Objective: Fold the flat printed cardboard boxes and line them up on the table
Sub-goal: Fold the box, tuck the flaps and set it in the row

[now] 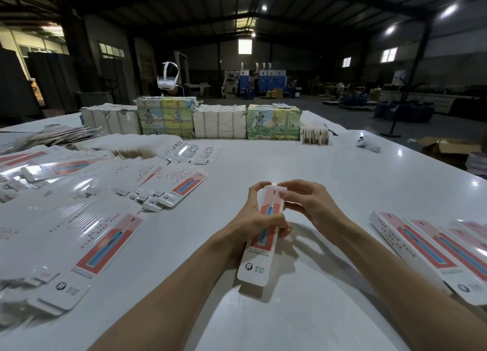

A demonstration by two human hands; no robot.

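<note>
A long narrow printed box [257, 261], white with a red panel and a blue toothbrush picture, is held above the white table [329, 182] in the middle of the view. My left hand [254, 220] wraps around its middle. My right hand [307, 201] pinches the far end, fingers on the top flap. Flat unfolded boxes [87, 234] lie spread in overlapping piles across the left side. Folded boxes [432, 248] lie side by side in a row at the right edge.
Wrapped bundles of cardboard [218, 124] stand in a line along the table's far edge. A white handheld controller [367, 143] lies at the far right. A person wearing a white headset [167, 80] sits behind the bundles. An open carton [448, 146] sits on the floor at right.
</note>
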